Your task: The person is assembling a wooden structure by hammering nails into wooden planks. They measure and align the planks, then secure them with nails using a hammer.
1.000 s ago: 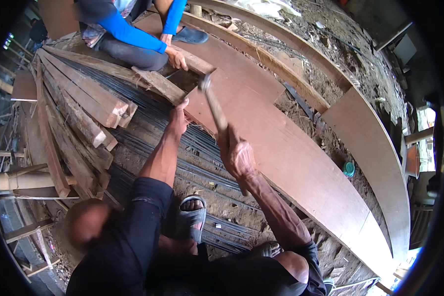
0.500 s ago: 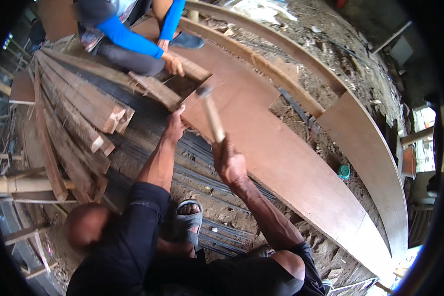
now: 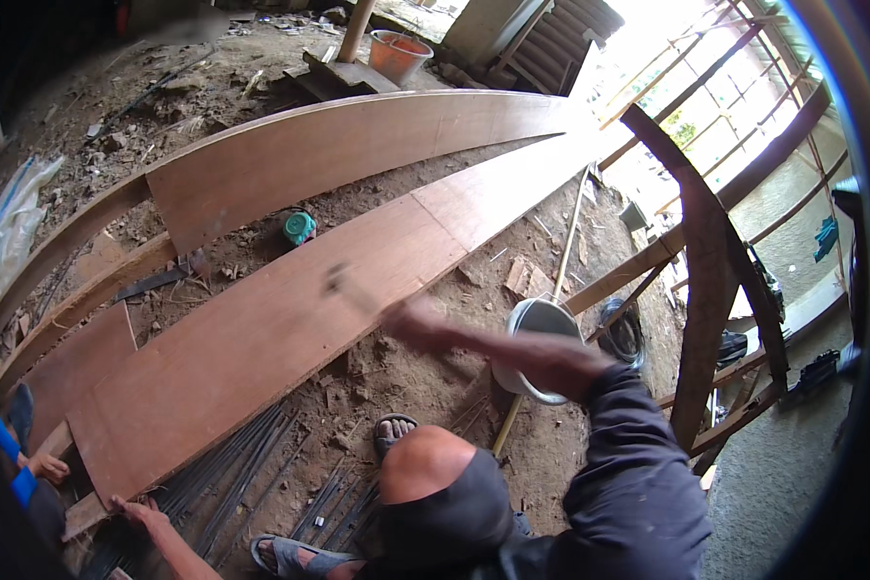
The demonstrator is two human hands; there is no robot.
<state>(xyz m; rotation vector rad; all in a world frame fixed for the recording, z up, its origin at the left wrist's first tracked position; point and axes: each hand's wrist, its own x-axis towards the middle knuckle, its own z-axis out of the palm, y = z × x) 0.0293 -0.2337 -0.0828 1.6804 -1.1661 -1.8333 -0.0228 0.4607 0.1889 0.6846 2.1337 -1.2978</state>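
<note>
A long, tapering plywood panel stretches from the lower left toward the bright far right. At its near left corner my left hand grips the edge, fingertips against the wood. My right hand, smeared by motion, is closed round the light handle of a hammer. The hammer's dark head is blurred over the middle of the panel, and I cannot tell whether it touches. Under the panel's left end shows a wooden batten. Close by, a co-worker's hand rests near that end, below a blue sleeve.
Beyond lies a second curved plywood strip, with a teal round object between the two. A grey-white bucket stands beside my right forearm. Dark thin strips lie on the dirt. Curved timbers rise at right; an orange bucket sits behind.
My view has swung to the right, bringing the grey-white bucket and curved timbers in. The hammer has shifted from near the panel's left end toward its middle. My left hand stays at the corner.
</note>
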